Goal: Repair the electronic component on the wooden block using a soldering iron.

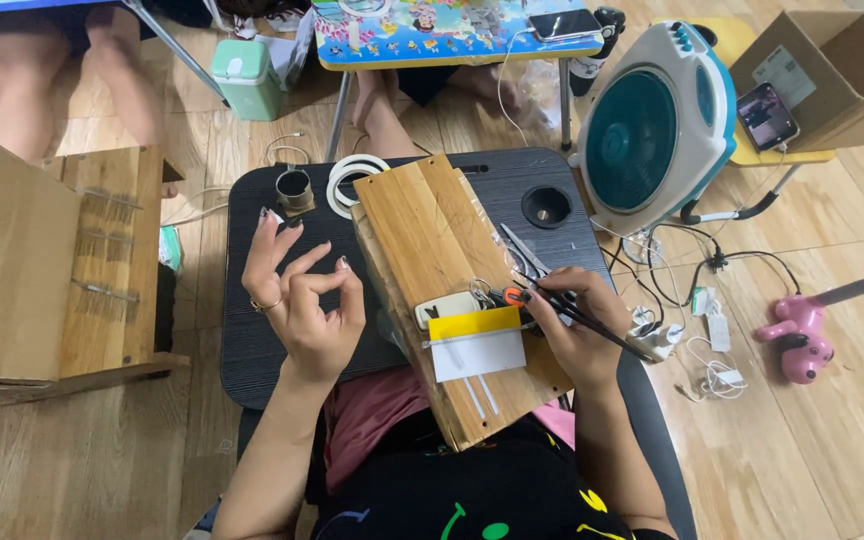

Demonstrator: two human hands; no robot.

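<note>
Step looks like small assembly on the wooden board [422,215] at frame centre: right hand [577,335] has its fingers closed on thin black rods [602,330] beside the orange-handled tool [508,295]. Left hand [302,295] hovers over the black desk [252,340], thumb and forefinger pinched, whether on something small can't be told. Next move likely needs fine alignment over the yellow-white card [477,345]; rods look slim, straight, dark.

Teal fan [652,125], pink toy [797,335] — cardboard box [832,75], possibly empty.

Thin black stick [602,330] lies slanted over the wooden board's [422,215] right edge; orange-tipped end points left.
</note>
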